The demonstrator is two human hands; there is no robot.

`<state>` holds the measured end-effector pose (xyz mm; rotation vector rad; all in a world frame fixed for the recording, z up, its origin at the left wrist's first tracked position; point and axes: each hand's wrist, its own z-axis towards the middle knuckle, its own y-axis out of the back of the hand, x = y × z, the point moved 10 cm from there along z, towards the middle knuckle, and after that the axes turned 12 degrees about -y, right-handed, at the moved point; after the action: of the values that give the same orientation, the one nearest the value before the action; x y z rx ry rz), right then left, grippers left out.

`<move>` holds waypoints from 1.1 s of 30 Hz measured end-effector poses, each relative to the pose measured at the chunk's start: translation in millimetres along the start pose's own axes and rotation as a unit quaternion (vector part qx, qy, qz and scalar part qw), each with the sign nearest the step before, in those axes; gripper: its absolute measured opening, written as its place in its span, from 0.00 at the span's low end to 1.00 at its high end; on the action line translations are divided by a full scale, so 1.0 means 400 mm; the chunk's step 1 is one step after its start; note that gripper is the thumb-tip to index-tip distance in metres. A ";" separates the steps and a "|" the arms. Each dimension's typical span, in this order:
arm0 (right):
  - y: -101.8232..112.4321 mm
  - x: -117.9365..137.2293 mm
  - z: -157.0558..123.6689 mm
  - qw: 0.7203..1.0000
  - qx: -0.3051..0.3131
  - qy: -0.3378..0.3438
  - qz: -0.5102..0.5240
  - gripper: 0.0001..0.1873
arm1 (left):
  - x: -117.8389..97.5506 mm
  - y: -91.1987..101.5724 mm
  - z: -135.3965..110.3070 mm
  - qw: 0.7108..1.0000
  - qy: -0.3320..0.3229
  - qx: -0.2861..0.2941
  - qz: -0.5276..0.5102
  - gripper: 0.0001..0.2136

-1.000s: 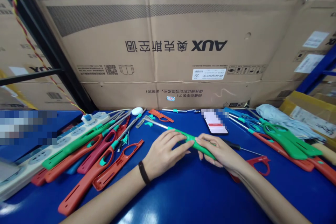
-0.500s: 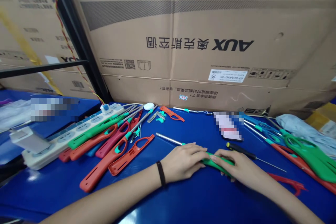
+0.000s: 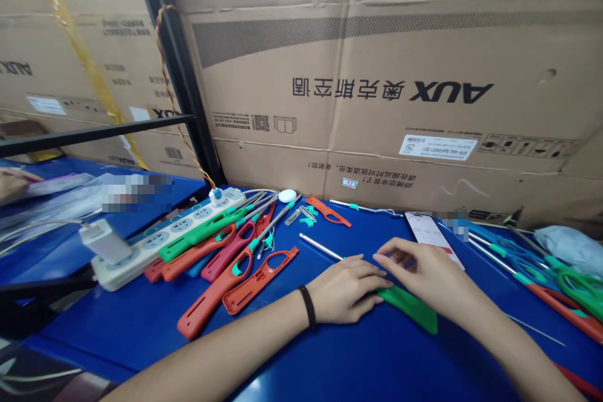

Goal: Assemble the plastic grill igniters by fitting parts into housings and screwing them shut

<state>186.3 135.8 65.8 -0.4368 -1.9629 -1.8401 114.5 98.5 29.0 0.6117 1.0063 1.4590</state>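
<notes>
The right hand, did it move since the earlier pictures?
Yes. The right hand moved forward, away from the person and closer to the phone.

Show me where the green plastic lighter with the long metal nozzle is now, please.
In the head view, the green plastic lighter lies on the blue table, right of centre, under the left hand and right hand.
</notes>
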 end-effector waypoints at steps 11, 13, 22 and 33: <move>0.100 -0.121 -0.021 0.978 -0.201 0.018 0.053 0.17 | 0.188 0.351 -0.280 0.928 0.317 0.047 0.191 0.04; 0.097 -0.145 -0.011 0.978 -0.199 0.018 0.056 0.18 | 0.186 0.352 -0.322 0.929 0.312 0.076 0.182 0.03; 0.058 -0.130 -0.021 0.988 -0.150 0.015 0.044 0.19 | 0.175 0.309 -0.330 0.936 0.252 0.117 0.218 0.05; -0.027 -0.092 -0.035 0.995 0.054 0.071 0.036 0.27 | 0.184 0.309 -0.350 0.941 0.260 0.069 0.206 0.08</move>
<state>214.1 123.0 38.7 -0.3301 -1.9142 -1.6646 -78.9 146.5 52.8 0.5686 1.4618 1.9964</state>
